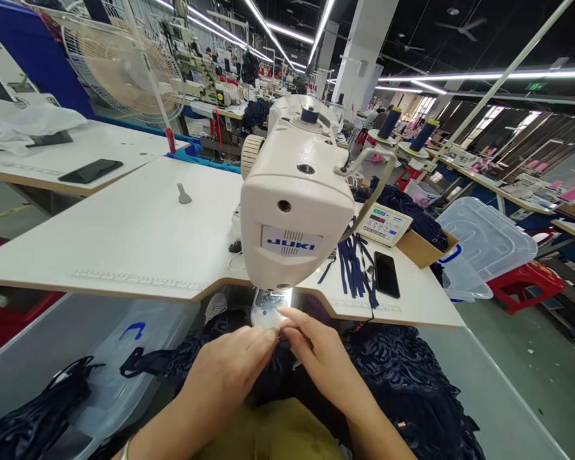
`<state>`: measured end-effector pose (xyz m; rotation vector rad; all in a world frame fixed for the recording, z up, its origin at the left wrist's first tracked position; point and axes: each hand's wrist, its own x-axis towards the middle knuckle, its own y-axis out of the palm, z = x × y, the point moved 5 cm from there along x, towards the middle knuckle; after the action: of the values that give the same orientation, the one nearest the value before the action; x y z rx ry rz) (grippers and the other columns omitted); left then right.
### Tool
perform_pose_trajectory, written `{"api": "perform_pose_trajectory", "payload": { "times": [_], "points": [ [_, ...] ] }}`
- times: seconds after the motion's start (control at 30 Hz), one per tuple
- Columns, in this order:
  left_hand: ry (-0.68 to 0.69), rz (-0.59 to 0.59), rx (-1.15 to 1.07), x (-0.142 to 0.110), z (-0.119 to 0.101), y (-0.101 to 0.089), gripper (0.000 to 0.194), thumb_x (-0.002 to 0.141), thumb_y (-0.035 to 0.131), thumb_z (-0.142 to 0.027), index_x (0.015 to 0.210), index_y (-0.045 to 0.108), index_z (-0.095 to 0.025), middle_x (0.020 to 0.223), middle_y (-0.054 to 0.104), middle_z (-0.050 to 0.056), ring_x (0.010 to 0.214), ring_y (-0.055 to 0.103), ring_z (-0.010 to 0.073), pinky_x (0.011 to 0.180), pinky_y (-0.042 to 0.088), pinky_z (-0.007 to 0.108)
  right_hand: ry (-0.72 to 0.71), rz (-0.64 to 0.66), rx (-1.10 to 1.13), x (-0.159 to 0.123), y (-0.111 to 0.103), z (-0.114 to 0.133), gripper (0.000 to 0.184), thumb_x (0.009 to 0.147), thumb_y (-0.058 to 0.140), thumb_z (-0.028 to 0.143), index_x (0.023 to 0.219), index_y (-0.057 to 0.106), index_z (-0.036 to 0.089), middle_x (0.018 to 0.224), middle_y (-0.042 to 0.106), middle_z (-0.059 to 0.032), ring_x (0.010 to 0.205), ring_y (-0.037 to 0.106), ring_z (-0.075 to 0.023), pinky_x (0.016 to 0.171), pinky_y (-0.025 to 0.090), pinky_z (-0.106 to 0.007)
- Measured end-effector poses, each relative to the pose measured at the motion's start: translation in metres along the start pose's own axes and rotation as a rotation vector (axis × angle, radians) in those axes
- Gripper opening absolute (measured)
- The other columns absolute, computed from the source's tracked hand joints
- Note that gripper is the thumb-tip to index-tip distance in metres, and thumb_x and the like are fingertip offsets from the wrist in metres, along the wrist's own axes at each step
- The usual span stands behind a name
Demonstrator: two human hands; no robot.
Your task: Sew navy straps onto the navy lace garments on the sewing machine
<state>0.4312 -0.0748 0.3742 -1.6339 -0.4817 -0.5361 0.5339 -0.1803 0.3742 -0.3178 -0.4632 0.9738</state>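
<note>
A white sewing machine (297, 191) marked JUKI stands in front of me. Both hands meet at the tip of its lit bed plate (264, 313), below the machine head. My left hand (234, 364) is closed, its fingers curled and pressed together beside the plate. My right hand (316, 351) pinches with thumb and fingertips against the left fingertips. What lies between the fingers is too small and hidden to name. Navy textured fabric (402, 377) spreads below the hands and to the right, and more navy fabric (172, 361) with a strap loop lies to the left.
On the white table (124, 223) lie a small grey metal piece (183, 193), navy strips (354, 262) and a phone (386, 275). A control panel (383, 223) and a cardboard box (426, 249) stand at right. Clear plastic bins (489, 236) and a red stool (527, 281) are beyond.
</note>
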Motion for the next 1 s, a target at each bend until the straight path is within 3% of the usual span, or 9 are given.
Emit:
{"api": "perform_pose_trajectory", "payload": {
  "times": [0.13,0.3,0.47,0.6,0.7,0.83,0.93,1.0],
  "points": [
    [-0.02,0.018,-0.081,0.002,-0.001,0.002,0.019,0.096,0.038,-0.022,0.09,0.056,-0.02,0.061,0.055,-0.004,0.052,0.053,0.0127,0.049,0.038,0.024,-0.022,-0.035,-0.018,-0.001,-0.002,-0.001,0.019,0.095,0.049,0.023,0.102,0.066,0.026,0.098,0.063,0.0001,0.084,0.062,-0.0104,0.076,0.05,-0.019],
    [-0.068,0.047,-0.118,0.002,-0.004,0.005,0.019,0.095,0.04,-0.024,0.094,0.058,-0.02,0.065,0.059,-0.002,0.057,0.056,0.0128,0.053,0.041,0.023,-0.011,-0.238,-0.124,-0.001,-0.001,-0.005,0.015,0.096,0.042,0.02,0.093,0.056,0.019,0.086,0.058,-0.002,0.078,0.057,-0.0126,0.071,0.048,-0.023],
    [-0.091,0.066,-0.155,0.0,-0.001,0.007,0.017,0.094,0.041,-0.021,0.089,0.058,-0.02,0.065,0.058,-0.002,0.056,0.055,0.0123,0.053,0.04,0.024,-0.068,-0.059,-0.03,-0.002,0.004,-0.005,0.02,0.097,0.04,0.019,0.11,0.056,0.021,0.1,0.061,-0.0036,0.089,0.06,-0.0124,0.08,0.05,-0.023],
    [-0.1,0.058,-0.2,-0.001,0.002,0.007,0.018,0.094,0.041,-0.02,0.089,0.058,-0.02,0.064,0.058,-0.002,0.055,0.055,0.0114,0.053,0.041,0.022,-0.152,-0.092,-0.032,-0.003,0.0,-0.004,0.021,0.096,0.047,0.021,0.109,0.063,0.025,0.101,0.064,-0.002,0.091,0.062,-0.0113,0.08,0.051,-0.02],
    [-0.121,0.042,-0.258,0.0,0.002,0.007,0.017,0.094,0.043,-0.022,0.101,0.058,-0.022,0.072,0.063,-0.002,0.062,0.059,0.0113,0.058,0.044,0.021,-0.126,-0.158,-0.048,-0.003,0.0,-0.006,0.013,0.094,0.052,0.022,0.095,0.065,0.023,0.09,0.066,0.0001,0.082,0.062,-0.0106,0.075,0.05,-0.019],
    [-0.19,0.068,-0.301,0.001,0.003,0.01,0.015,0.095,0.043,-0.026,0.097,0.057,-0.024,0.076,0.065,-0.003,0.064,0.062,0.0104,0.06,0.046,0.02,-0.047,-0.222,-0.036,-0.002,0.005,-0.014,0.016,0.095,0.047,0.024,0.085,0.059,0.02,0.078,0.06,0.001,0.071,0.058,-0.0105,0.066,0.047,-0.02],
    [-0.17,0.064,-0.267,0.0,0.002,0.011,0.02,0.096,0.041,-0.029,0.111,0.053,-0.023,0.082,0.068,-0.002,0.068,0.065,0.0109,0.062,0.047,0.02,0.036,-0.356,0.066,-0.001,0.001,-0.024,0.018,0.096,0.045,0.027,0.084,0.054,0.019,0.069,0.056,0.0023,0.065,0.057,-0.0108,0.063,0.046,-0.021],
    [-0.126,0.052,-0.223,-0.001,0.002,0.01,0.021,0.096,0.04,-0.03,0.112,0.052,-0.023,0.079,0.067,-0.002,0.065,0.064,0.0107,0.06,0.046,0.02,0.047,-0.349,0.098,0.001,-0.002,-0.025,0.018,0.097,0.044,0.028,0.085,0.054,0.02,0.07,0.055,0.0022,0.065,0.058,-0.011,0.064,0.047,-0.022]
  ]
}}
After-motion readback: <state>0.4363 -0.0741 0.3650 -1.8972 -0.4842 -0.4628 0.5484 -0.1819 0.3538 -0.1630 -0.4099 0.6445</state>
